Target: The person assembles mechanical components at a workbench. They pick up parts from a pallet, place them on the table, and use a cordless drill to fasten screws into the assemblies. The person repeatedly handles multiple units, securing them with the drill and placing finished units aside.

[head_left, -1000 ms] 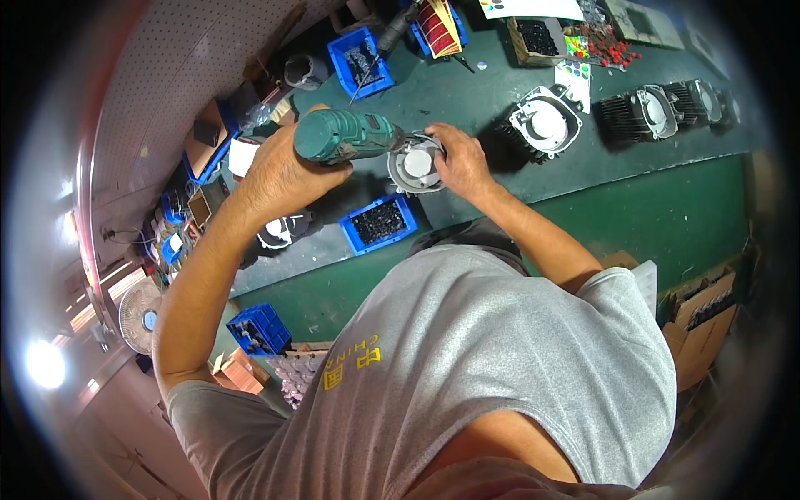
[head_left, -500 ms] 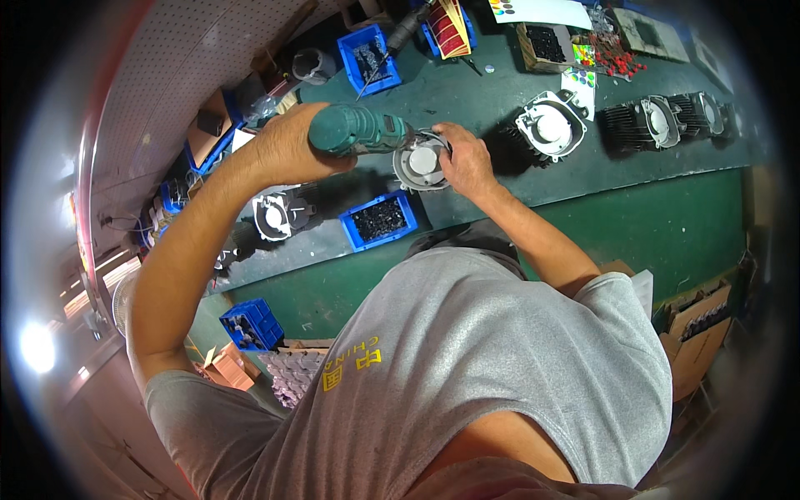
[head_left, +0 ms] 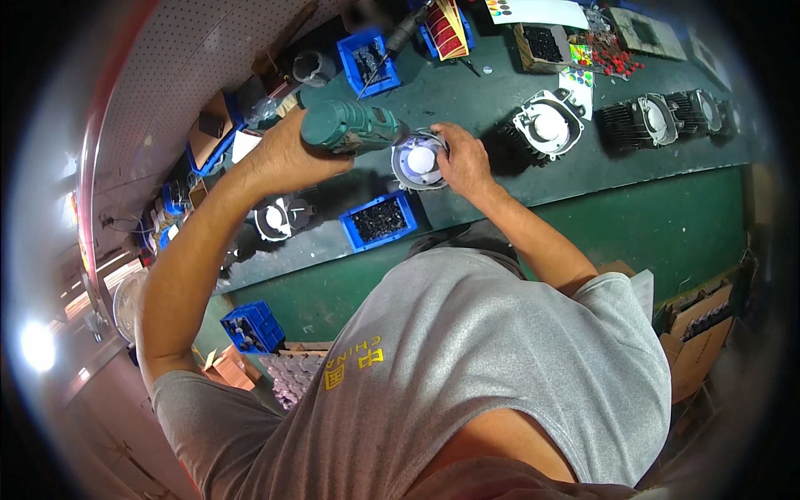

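My left hand (head_left: 287, 160) is closed around the grip of a teal cordless power driver (head_left: 354, 127). The driver lies level, with its nose pointing right at the near rim of a round, light-grey metal housing (head_left: 406, 173). Its tip is hidden by the tool and the rim. Bright light falls on the round white centre inside this housing. At the housing's right side, my right hand (head_left: 467, 162) grips the rim, fingers over the edge and thumb inside. Just below it sits a blue bin (head_left: 385, 242) of small black parts, probably screws.
Another open housing (head_left: 547, 127) stands to the right, with finned housings (head_left: 658, 122) beyond it. A further housing (head_left: 275, 218) is at the left. Along the back are a blue bin (head_left: 390, 84) of small hardware, a hanging driver (head_left: 404, 35) and a box of black parts (head_left: 542, 43).
Light now shines into the housing, where it was dim before. The driver and my left hand have shifted slightly left. My right hand stays on the rim.
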{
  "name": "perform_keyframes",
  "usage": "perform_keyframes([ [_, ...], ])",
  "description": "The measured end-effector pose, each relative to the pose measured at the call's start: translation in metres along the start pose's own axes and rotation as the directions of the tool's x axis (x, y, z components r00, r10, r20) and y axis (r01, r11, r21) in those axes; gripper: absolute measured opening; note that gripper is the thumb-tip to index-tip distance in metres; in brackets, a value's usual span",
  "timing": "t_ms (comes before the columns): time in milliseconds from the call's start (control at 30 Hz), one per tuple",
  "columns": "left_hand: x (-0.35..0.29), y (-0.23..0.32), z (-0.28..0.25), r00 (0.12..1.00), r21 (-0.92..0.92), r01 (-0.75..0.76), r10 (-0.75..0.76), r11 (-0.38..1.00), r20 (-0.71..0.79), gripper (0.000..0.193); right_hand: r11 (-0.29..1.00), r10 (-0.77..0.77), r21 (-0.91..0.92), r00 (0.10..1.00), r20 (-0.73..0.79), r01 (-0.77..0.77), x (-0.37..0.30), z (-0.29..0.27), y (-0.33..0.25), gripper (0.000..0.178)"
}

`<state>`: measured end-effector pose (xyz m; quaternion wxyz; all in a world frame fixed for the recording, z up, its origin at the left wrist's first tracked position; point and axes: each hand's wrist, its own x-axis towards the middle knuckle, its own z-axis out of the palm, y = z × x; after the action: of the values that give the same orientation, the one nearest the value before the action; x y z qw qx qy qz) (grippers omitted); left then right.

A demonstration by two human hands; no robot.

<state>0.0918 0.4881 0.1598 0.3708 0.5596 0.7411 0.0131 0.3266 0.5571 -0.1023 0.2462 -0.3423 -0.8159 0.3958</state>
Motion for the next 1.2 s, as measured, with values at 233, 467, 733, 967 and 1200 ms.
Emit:
perform_keyframes([
  [233, -0.021, 0.013, -0.005, 0.995, -0.137, 0.091, -0.094, 0.986, -0.015, 0.054, 1.0, 0.007, 0.019, 1.0, 0.011, -0.007, 0.0, -0.002, -0.001, 0.044],
  [467, -0.048, -0.013, 0.009, 0.992, -0.428, 0.038, -0.086, 0.903, -0.095, 0.045, 0.986, -0.127, 0.107, 0.991, -0.046, 0.132, 0.001, -0.007, 0.008, 0.049],
  [733, -0.088, -0.02, 0.028, 0.971, -0.589, 0.054, -0.18, 0.806, -0.156, 0.03, 0.924, 0.083, 0.381, 0.983, -0.162, -0.015, 0.009, -0.048, -0.029, 0.053],
  [967, -0.111, -0.029, 0.054, 0.936, -0.812, 0.057, -0.314, 0.581, -0.159, 0.029, 0.169, 0.348, 0.863, 0.848, 0.399, -0.476, 0.021, -0.071, -0.051, 0.042],
  [1200, -0.117, -0.038, 0.071, 0.957, -0.854, 0.008, -0.251, 0.52, -0.144, 0.02, 0.051, 0.352, 0.858, 0.814, 0.463, -0.51, 0.021, -0.065, -0.048, 0.029],
])
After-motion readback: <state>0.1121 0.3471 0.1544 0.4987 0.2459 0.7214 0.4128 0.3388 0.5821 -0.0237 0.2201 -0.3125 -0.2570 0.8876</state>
